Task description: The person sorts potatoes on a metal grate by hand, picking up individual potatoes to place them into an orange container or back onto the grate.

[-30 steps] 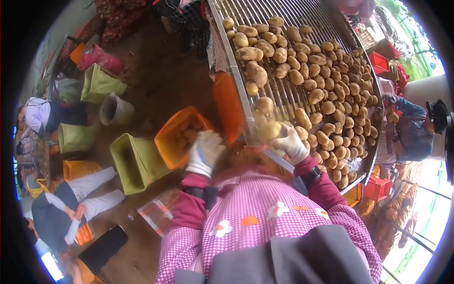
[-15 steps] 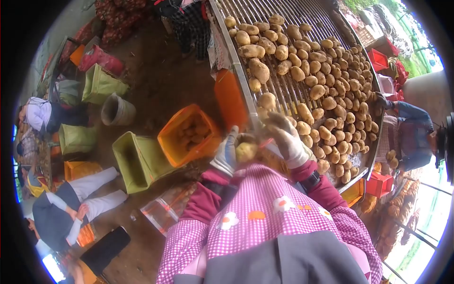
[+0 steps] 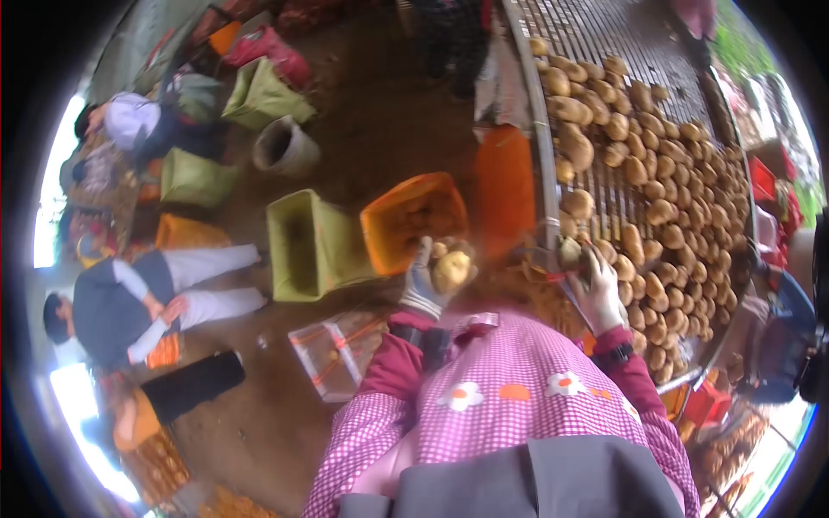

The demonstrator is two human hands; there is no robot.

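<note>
My left hand point(image 3: 420, 283), in a pale work glove, is closed on a potato point(image 3: 451, 272) with a light yellow face. A smaller potato point(image 3: 439, 249) shows beside it, against the fingers. Over at the near edge of the slatted rack point(image 3: 550, 173), my gloved right hand point(image 3: 596, 295) has its fingers curled round a greenish potato point(image 3: 570, 252). Many brown potatoes point(image 3: 682, 233) lie spread on the slats beyond that hand. Just past my left hand stands an orange crate point(image 3: 380, 250) with potatoes in it.
A green bin point(image 3: 289, 285) and a grey bucket point(image 3: 298, 155) stand to the left, with more green bins behind. An upright orange crate point(image 3: 505, 186) is against the rack. A person point(image 3: 121, 306) sits at left; another person point(image 3: 781, 345) is across the rack.
The view has swung, so the scene sits further right. My hands have moved apart: the left keeps its potato, while the right has gone to a greenish potato at the rack's edge.
</note>
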